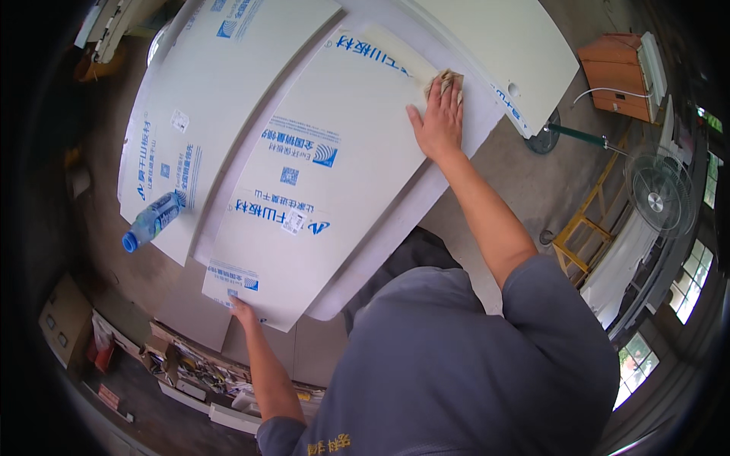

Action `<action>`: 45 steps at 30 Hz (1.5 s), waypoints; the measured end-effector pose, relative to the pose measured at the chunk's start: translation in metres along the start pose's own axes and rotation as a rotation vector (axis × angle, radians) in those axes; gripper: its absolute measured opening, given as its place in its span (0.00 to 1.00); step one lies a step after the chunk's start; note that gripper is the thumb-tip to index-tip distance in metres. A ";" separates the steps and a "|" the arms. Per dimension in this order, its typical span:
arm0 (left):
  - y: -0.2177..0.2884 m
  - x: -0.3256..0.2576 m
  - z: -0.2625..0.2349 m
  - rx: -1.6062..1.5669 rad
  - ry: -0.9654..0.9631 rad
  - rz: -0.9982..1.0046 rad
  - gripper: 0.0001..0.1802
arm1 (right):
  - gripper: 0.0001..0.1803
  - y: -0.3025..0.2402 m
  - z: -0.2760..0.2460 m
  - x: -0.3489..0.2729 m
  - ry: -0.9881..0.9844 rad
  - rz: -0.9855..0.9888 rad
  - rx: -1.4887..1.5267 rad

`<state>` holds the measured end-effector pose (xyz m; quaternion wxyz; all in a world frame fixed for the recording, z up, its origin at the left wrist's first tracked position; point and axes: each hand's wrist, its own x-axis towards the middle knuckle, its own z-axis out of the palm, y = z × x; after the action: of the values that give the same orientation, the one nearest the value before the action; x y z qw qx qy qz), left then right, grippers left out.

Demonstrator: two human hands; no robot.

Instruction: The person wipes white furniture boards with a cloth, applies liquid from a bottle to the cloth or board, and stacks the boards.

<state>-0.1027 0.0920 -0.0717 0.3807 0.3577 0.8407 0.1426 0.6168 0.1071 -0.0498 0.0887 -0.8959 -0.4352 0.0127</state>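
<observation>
Reading the whole view as a dial, has a brown box (pixel 62 315) far out at half past eight. Meets a clear bottle (pixel 158 216) with a blue cap at nine o'clock, right by the outer rim of the left panel (pixel 220 83) (an obstacle on that side); cannot tell whether upright or lying. Down at half past seven, past the near end of the panels, has a cluttered shelf (pixel 205 371) full of small mixed pieces.

At eight o'clock, touches the near end of the middle panel (pixel 365 137) with the left hand (pixel 243 312); cannot tell whether clenched on the edge or merely resting there, with most fingers out of sight. Has that panel, white with blue print, stretched from eight o'clock through the centre to one o'clock, on a pale underlay (pixel 483 105), a narrow gap apart from the left panel.

At one o'clock, lays the right hand (pixel 441 125) flat over a crumpled tan cloth (pixel 449 78), fingers extended, thumb spread, at the far right corner of the middle panel. Just beyond the cloth, comes up against the right panel (pixel 525 45). Farther right, has a yellow ladder (pixel 576 247) at three o'clock, an orange-brown cabinet (pixel 614 74) at two and a standing fan (pixel 655 201) at three, with base near the right panel's corner.
</observation>
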 end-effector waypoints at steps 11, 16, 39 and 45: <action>-0.042 -0.019 -0.026 -0.426 -0.168 0.024 0.31 | 0.49 -0.042 0.015 0.029 -0.150 -0.278 -0.083; -0.120 -0.101 -0.052 -0.421 -0.297 -0.279 0.20 | 0.48 -0.160 0.070 0.083 -0.024 -0.416 -0.158; -0.163 -0.148 -0.016 -1.858 -0.372 -0.498 0.45 | 0.44 -0.392 0.013 -0.492 -0.823 -1.800 0.106; -0.190 -0.146 -0.003 -1.767 -0.497 -0.295 0.49 | 0.42 -0.477 0.034 -0.424 -0.390 -1.546 0.063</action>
<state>-0.1322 -0.1450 -0.0889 0.6984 -0.1524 0.3583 0.6005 -0.0209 0.0690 -0.0253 0.0198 -0.3192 -0.9403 0.1162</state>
